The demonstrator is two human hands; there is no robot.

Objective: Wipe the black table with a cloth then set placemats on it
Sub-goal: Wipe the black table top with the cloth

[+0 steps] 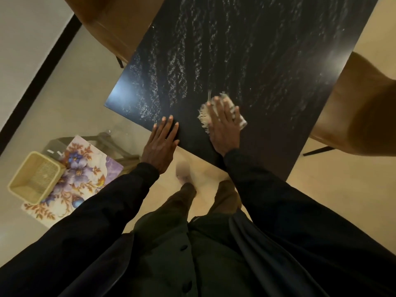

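The black table (pixel 235 50) stretches away from me, its top streaked with pale wet smears. A folded white cloth (pixel 204 113) with a frayed edge lies near the table's near end. My right hand (pixel 224 125) presses flat on the cloth with straight fingers. At the table's near edge my left hand (pixel 162 142) rests flat, fingers straight, holding nothing. Flowered placemats (pixel 81 168) in purple and orange lie on a low glass stand to the left, off the table.
A beige mesh basket (pixel 35 177) sits on the placemats at the left. Brown chairs stand at the table's far left (pixel 113 20) and right (pixel 360 112). My legs and feet are over the pale floor (pixel 321 179) at the table's near end.
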